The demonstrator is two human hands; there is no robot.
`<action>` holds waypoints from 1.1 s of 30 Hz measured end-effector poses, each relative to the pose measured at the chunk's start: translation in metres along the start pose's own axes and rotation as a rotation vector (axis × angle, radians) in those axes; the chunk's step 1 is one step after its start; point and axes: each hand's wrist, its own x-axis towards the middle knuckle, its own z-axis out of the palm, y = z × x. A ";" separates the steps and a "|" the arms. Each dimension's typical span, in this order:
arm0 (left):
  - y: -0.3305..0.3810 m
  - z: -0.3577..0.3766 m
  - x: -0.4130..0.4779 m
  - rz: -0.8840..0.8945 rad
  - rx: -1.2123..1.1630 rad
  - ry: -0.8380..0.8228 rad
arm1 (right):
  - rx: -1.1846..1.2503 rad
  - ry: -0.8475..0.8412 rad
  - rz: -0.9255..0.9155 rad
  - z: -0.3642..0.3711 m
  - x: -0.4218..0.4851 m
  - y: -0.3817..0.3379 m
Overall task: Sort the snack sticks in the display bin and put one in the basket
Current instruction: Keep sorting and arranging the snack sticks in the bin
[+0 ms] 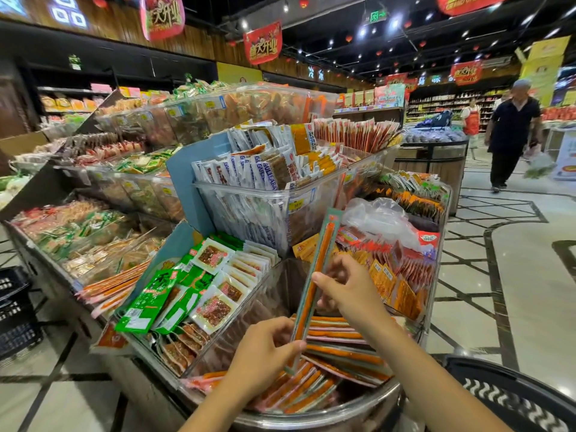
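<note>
A long orange snack stick (pixel 321 260) in a teal-edged wrapper stands nearly upright above the display bin (pixel 311 414). My left hand (pixel 265 353) pinches its lower end. My right hand (pixel 346 288) grips its middle, thumb across the front. Below them several more orange snack sticks (pixel 339 353) lie piled in the bin, some crosswise and some pointing toward me. The black basket (pixel 511 397) is at the bottom right, beside my right forearm.
Clear bins of packaged snacks fill the tiered stand: green packs (pixel 146 302) to the left, orange packs (pixel 396 285) to the right, white packs (pixel 249 173) behind. A black crate (pixel 15 310) sits at the far left. A person (pixel 511 132) walks in the aisle at the right.
</note>
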 end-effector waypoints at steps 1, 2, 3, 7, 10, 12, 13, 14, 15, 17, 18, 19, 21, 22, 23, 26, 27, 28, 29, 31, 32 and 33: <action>-0.003 0.000 0.000 -0.011 0.038 -0.005 | -0.021 0.030 -0.040 -0.003 0.002 -0.002; -0.005 -0.001 0.000 -0.017 0.079 -0.009 | -0.037 0.071 -0.083 -0.007 0.006 -0.005; -0.007 -0.001 0.000 -0.021 0.107 -0.011 | -0.050 0.115 -0.121 -0.011 0.009 -0.007; -0.013 -0.001 0.004 -0.001 0.188 0.038 | -0.124 0.190 -0.180 -0.029 0.014 -0.011; -0.017 -0.002 0.009 -0.038 0.321 0.039 | -0.185 0.210 -0.160 -0.037 0.010 -0.002; -0.015 -0.002 0.011 -0.052 0.409 0.012 | -0.197 0.233 -0.134 -0.042 0.008 0.006; -0.012 -0.001 0.012 -0.043 0.459 0.010 | -0.193 0.243 -0.112 -0.045 0.007 0.010; -0.010 0.000 0.014 -0.021 0.518 0.020 | -0.190 0.250 -0.089 -0.048 0.006 0.015; -0.009 0.002 0.016 0.005 0.578 0.036 | -0.200 0.258 -0.075 -0.051 0.004 0.018; -0.007 0.005 0.020 0.050 0.646 0.079 | -0.279 0.269 -0.087 -0.057 0.000 0.025; -0.007 0.007 0.024 0.065 0.652 0.099 | -0.340 0.279 -0.106 -0.060 -0.003 0.028; -0.007 0.010 0.028 0.077 0.647 0.114 | -0.401 0.287 -0.120 -0.063 -0.006 0.030; -0.010 0.014 0.038 0.092 0.671 0.108 | -0.499 0.294 -0.143 -0.069 -0.011 0.034; -0.012 0.016 0.044 0.096 0.695 0.089 | -0.543 0.279 -0.147 -0.072 -0.014 0.036; -0.014 0.018 0.050 0.101 0.719 0.071 | -0.580 0.253 -0.143 -0.075 -0.016 0.038; -0.018 0.023 0.068 0.115 0.789 0.064 | -0.678 0.175 -0.120 -0.079 -0.024 0.041; -0.019 0.025 0.074 0.117 0.824 0.066 | -0.718 0.161 -0.125 -0.080 -0.026 0.042; -0.019 0.026 0.080 0.121 0.854 0.070 | -0.768 0.152 -0.129 -0.081 -0.028 0.042; -0.019 0.028 0.085 0.122 0.868 0.082 | -0.829 0.150 -0.141 -0.083 -0.029 0.043; -0.017 0.033 0.093 0.119 0.868 0.103 | -0.952 0.143 -0.161 -0.086 -0.032 0.044; -0.017 0.035 0.095 0.116 0.859 0.103 | -1.007 0.134 -0.168 -0.087 -0.033 0.043; -0.016 0.038 0.097 0.113 0.854 0.094 | -1.055 0.125 -0.174 -0.087 -0.034 0.044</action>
